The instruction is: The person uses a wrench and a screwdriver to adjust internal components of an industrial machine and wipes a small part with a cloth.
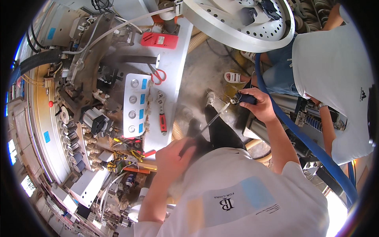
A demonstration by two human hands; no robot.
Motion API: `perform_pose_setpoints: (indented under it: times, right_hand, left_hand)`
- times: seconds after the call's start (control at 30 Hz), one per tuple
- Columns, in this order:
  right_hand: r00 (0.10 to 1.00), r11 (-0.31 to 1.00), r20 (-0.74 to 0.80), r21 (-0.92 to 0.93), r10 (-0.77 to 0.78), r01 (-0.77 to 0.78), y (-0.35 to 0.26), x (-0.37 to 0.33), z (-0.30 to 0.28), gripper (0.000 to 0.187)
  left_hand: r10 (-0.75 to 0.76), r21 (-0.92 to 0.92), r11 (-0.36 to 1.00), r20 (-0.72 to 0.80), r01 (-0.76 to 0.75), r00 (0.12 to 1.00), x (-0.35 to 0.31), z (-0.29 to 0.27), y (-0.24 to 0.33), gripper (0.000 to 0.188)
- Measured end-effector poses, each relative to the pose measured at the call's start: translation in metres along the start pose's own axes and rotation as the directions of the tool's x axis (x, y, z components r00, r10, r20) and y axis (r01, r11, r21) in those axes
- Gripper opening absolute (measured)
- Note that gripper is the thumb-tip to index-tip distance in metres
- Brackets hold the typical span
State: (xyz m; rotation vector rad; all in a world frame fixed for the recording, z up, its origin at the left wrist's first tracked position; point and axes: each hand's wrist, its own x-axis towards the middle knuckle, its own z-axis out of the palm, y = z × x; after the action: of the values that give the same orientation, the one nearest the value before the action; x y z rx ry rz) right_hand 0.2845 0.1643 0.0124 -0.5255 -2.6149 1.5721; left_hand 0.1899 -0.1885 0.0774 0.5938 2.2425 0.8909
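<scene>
In front of my body, my left hand (173,158) is closed around the dark handle of a long, thin tool that looks like a screwdriver (213,119). Motion blurs this hand, and most of the handle is hidden in it. The shaft slants up and right, its pale tip close to the metal end of a black cylindrical part (248,99). My right hand (258,103) grips that part, with the fingers wrapped round its dark body. Thin pale strands hang about the metal end. Whether the tip touches the metal cannot be made out.
Left of me, a white bench (179,59) carries red-handled scissors (158,76), a red-handled wrench (162,114), a red box (159,40) and a gauge panel (136,104). A blue hose (300,129) curves past my right arm. Another person (331,59) stands at the right.
</scene>
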Motion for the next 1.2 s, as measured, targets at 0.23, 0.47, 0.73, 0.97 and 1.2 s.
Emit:
perform_pose_setpoints:
  times: [0.23,0.47,0.73,0.97,1.2]
  right_hand:
    - [0.988,0.989,0.043,-0.020,-0.148,0.149,-0.010,0.009,0.004,0.040]
    - [0.982,0.984,0.109,-0.068,-0.155,0.163,-0.023,0.016,0.005,0.040]
    - [0.942,0.967,0.259,-0.080,-0.212,0.240,-0.040,0.021,0.011,0.040]
    - [0.924,0.980,0.369,-0.118,-0.104,0.157,-0.041,0.015,0.021,0.041]
    - [0.910,0.986,0.411,-0.123,-0.052,0.111,-0.047,0.018,0.021,0.038]
  left_hand:
    - [0.006,-0.013,1.000,0.018,-0.005,1.000,-0.002,-0.004,0.002,0.023]
    - [0.011,-0.068,0.998,0.002,-0.011,1.000,-0.005,-0.004,-0.003,0.025]
    - [-0.065,-0.119,0.990,0.074,0.073,0.995,-0.008,-0.005,-0.004,0.025]
    - [0.040,0.133,0.990,0.071,-0.049,0.997,-0.005,0.004,-0.006,0.022]
    - [0.168,0.087,0.983,-0.055,-0.163,0.984,-0.006,0.034,-0.025,0.019]
